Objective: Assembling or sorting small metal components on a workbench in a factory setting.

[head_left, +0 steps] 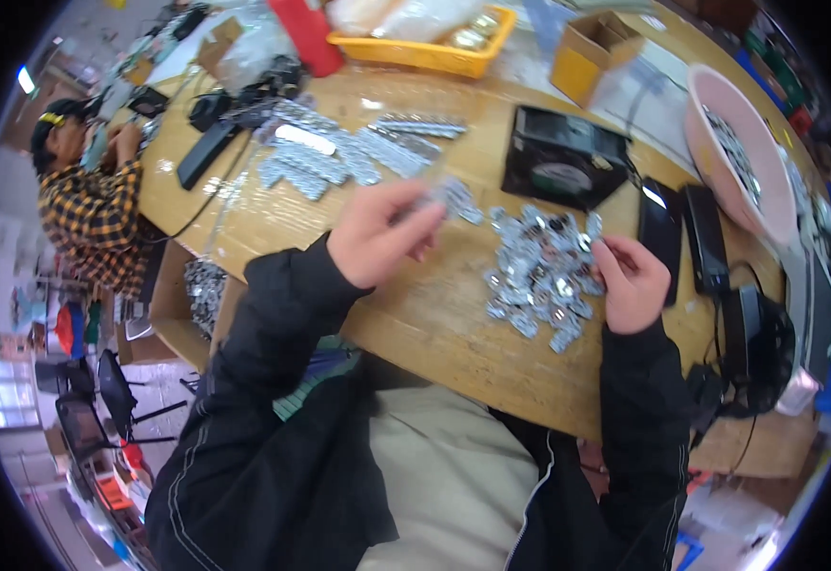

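In front of me lies a loose pile of small shiny silver metal pieces (541,271), some with round centres. My right hand (636,285) is at the pile's right edge, thumb and forefinger pinched together on one small silver piece. Left of the pile, my left hand (387,233) is raised a little over the table, slightly blurred. Its fingers are curled together, and what they hold cannot be made out. Just beyond its fingertips is a short row of silver pieces (467,202). Farther back lie several long, neatly lined-up rows of silver pieces (316,157).
Behind the pile stands a black box-shaped device (566,157); two dark slabs (704,238) lie to the right. A pink basin (787,205) holds silver pieces. At the back are a yellow tray (415,52) and a small carton (592,62). A person in plaid (92,214) sits at far left.
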Available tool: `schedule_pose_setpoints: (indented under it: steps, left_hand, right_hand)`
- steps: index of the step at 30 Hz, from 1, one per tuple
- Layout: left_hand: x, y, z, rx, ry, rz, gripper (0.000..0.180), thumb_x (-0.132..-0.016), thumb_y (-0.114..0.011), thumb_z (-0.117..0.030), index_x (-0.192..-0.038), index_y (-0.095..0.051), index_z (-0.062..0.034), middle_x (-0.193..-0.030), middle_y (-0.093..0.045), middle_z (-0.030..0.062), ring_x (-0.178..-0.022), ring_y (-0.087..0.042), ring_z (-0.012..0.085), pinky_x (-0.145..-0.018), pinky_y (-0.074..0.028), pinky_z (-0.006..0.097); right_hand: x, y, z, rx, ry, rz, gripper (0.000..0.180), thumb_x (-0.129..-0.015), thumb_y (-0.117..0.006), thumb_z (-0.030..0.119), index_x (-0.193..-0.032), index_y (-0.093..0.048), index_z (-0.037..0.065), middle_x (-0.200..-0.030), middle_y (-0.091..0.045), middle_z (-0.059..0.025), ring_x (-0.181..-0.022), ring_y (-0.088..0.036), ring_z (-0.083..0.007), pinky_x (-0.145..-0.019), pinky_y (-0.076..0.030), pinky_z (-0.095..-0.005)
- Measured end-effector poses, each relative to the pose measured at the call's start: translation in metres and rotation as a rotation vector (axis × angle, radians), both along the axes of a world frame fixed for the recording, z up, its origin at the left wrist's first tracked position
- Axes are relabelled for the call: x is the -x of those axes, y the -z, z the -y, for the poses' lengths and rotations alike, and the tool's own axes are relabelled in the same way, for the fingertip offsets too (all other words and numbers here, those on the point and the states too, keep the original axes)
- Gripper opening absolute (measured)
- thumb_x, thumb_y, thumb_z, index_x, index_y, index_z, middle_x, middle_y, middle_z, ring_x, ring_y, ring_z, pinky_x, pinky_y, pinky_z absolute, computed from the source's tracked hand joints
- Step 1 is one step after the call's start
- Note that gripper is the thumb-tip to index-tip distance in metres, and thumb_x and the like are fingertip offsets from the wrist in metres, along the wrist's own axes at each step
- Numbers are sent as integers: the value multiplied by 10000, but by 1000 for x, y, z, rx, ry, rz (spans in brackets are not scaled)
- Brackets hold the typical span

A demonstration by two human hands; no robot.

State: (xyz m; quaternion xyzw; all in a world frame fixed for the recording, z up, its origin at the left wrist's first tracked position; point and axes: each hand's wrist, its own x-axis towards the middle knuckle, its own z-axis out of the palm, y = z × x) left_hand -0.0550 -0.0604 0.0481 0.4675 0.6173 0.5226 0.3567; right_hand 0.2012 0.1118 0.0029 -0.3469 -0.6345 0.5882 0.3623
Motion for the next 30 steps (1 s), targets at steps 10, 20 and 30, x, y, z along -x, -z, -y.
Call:
schedule_pose_setpoints:
  steps: [10, 20, 30]
  left_hand:
    - [-58, 17, -82, -284, 274, -921, 261, -854, -617, -280, -723, -556, -63, -608, -569, 118, -563, -579, 330, -501, -452, 428]
    - [-58, 23, -70, -315, 213, -889, 280, -839, -656, -273, -675, -531, -82, -549, -556, 94, -493, -569, 306, -425, -427, 395]
    - [-60, 23, -65, -363, 297, -780, 126, -766, -713, -112, -751, -611, -38, -576, -557, 117, -499, -564, 311, -447, -439, 382]
  right_hand:
    - [-4, -3, 1, 123, -72, -112, 156, -864, -644, -10, -1003, -648, -80, -806, -675, -92, -662, -624, -102, -598, -484, -199]
    - [-3, -15, 17, 65, -180, -13, 148, -845, -648, -47, -988, -662, -82, -832, -686, -125, -707, -661, -135, -641, -530, -213]
    - [-3, -13, 25, -379, -195, 151, 139, -828, -642, -85, -966, -661, -89, -824, -689, -134, -718, -674, -147, -658, -547, -235]
